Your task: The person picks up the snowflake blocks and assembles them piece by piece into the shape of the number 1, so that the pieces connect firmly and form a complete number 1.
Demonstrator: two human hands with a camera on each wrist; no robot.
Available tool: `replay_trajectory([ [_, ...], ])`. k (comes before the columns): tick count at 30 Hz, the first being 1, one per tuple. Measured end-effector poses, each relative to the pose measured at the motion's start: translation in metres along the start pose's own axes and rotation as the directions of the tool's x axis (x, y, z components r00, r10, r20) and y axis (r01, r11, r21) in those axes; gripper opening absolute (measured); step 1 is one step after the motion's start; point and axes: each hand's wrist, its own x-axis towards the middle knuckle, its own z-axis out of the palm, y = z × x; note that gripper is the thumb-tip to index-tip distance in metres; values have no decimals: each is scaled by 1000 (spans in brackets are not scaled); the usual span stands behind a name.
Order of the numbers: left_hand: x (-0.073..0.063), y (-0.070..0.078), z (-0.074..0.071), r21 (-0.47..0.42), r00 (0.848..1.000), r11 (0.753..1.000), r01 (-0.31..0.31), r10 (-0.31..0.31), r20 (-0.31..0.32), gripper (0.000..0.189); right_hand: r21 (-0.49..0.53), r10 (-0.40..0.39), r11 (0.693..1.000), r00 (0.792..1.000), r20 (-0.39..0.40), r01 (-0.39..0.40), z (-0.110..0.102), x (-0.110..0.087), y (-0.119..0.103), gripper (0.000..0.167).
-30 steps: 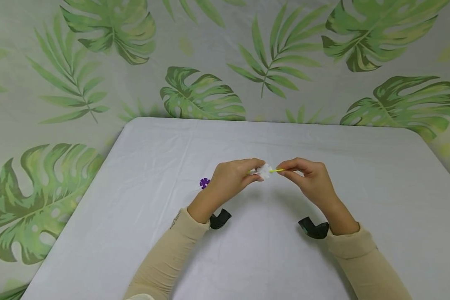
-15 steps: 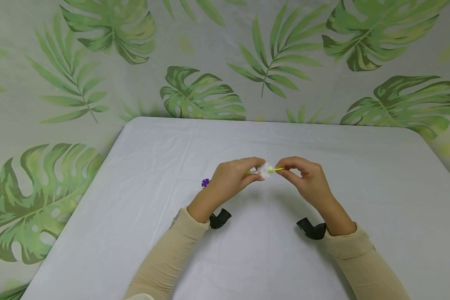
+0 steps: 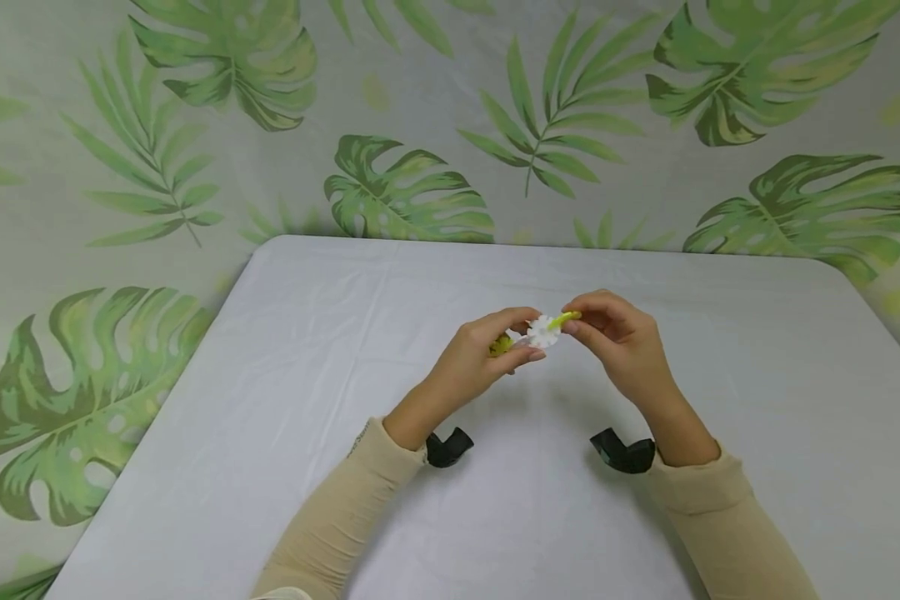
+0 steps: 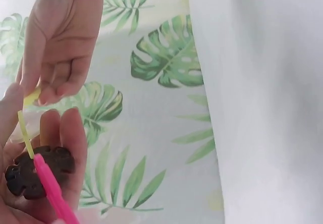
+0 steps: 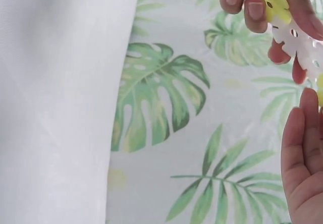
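Over the table, my left hand [image 3: 472, 354] holds a chain of notched plastic discs joined by their slots. A white disc [image 3: 543, 332] projects past its fingertips, and a yellow disc [image 4: 25, 135] seen edge-on shows between the fingers. In the left wrist view a dark brown disc [image 4: 63, 161] lies against the fingers, crossed by a pink disc [image 4: 53, 186] seen edge-on. My right hand [image 3: 626, 342] pinches another yellow disc [image 3: 565, 319] between thumb and fingers, right at the white disc's edge. The right wrist view shows white discs [image 5: 287, 36] beside a yellow one.
A white-covered table [image 3: 510, 517] lies beneath both hands, with a leaf-patterned cloth [image 3: 390, 75] behind and to its left. Black wrist-worn devices [image 3: 450, 447] stick out inward from both wrists.
Both hands have shifted slightly; the right has risen with its yellow disc, now tilted upward. The left has turned, exposing a yellow disc in its grip. The purple disc behind the left wrist no longer shows.
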Motion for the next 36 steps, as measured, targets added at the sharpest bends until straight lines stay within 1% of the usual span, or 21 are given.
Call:
replay_trajectory([
  [3,0,1,4,-140,998,989,56,-55,6,38,51,3,999,1000,-14,-2,-2,3,-3,21],
  [5,0,2,7,-197,997,977,83,-82,14,38,63,8,998,1000,-22,-6,-3,5,-3,22],
  [8,-1,2,8,-223,994,969,104,-99,33,39,69,24,997,999,-27,-22,-5,8,-3,25],
  [12,-2,1,8,-243,992,963,117,-103,68,42,51,46,998,999,-14,-46,-8,11,-3,27],
  [14,-1,2,9,-273,990,953,131,-111,87,43,49,59,997,998,-4,-59,-9,13,-1,28],
  [18,0,14,5,-324,985,932,160,-129,116,44,29,83,996,996,13,-83,-12,17,3,30],
  [21,0,22,4,-376,982,909,180,-145,121,45,13,112,994,993,30,-112,-12,20,7,30],
  [24,0,19,7,-439,976,873,214,-180,119,45,-11,147,989,989,35,-146,-12,22,12,29],
  [26,0,14,10,-465,972,853,235,-207,112,40,-31,168,985,985,32,-167,-12,23,17,28],
  [29,-1,7,16,-470,964,843,262,-252,86,32,-52,207,977,978,30,-206,-11,23,23,25],
  [31,-1,2,18,-476,955,832,285,-288,69,28,-50,240,970,970,37,-238,-10,25,22,24],
  [33,-1,-3,21,-485,947,821,302,-315,58,26,-43,271,962,961,46,-270,-10,25,28,22],
  [34,-1,-7,22,-491,944,814,311,-326,56,26,-44,284,958,957,48,-282,-10,25,30,22],
  [36,0,-13,24,-514,935,792,329,-348,62,26,-43,311,950,949,50,-309,-11,25,36,22],
])
